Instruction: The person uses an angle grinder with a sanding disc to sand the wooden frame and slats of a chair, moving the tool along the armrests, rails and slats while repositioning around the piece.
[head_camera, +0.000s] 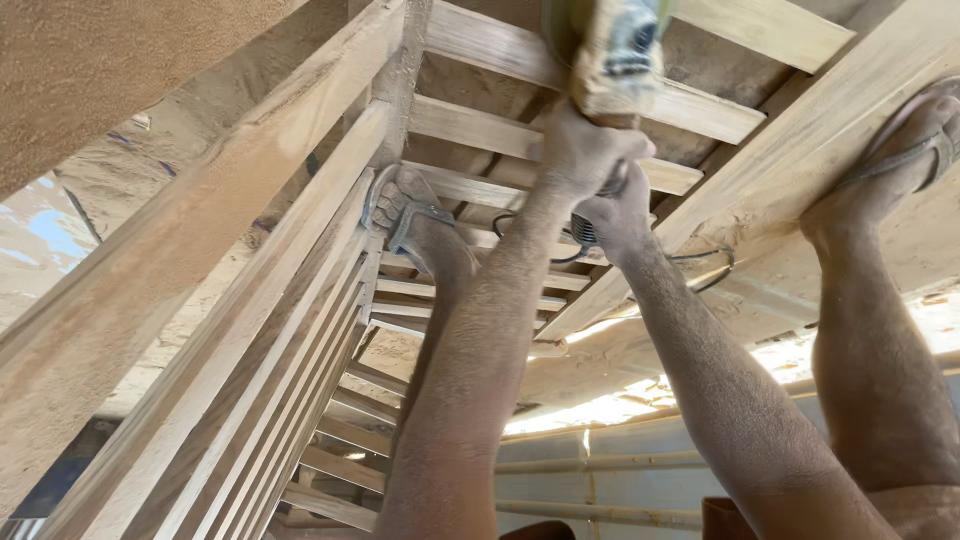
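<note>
Both hands gripped a dusty handheld power sander (610, 50). Left hand (585, 150) was clenched on the tool body just below the sander head; right hand (622, 215) was wrapped around the handle directly beneath the left. Its cable (700, 262) looped beside the right wrist. The tool sat over a slatted wooden frame (470, 125); sandalled feet (905, 150) stood on the frame rails either side of the hands.

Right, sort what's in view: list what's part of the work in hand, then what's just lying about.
In hand:
- power tool, gripped by left hand and right hand
- its cord
- slatted wooden frame, both sandalled feet standing on it

Lying about:
- sawdust-covered ground
- pale poles beside the frame
</note>
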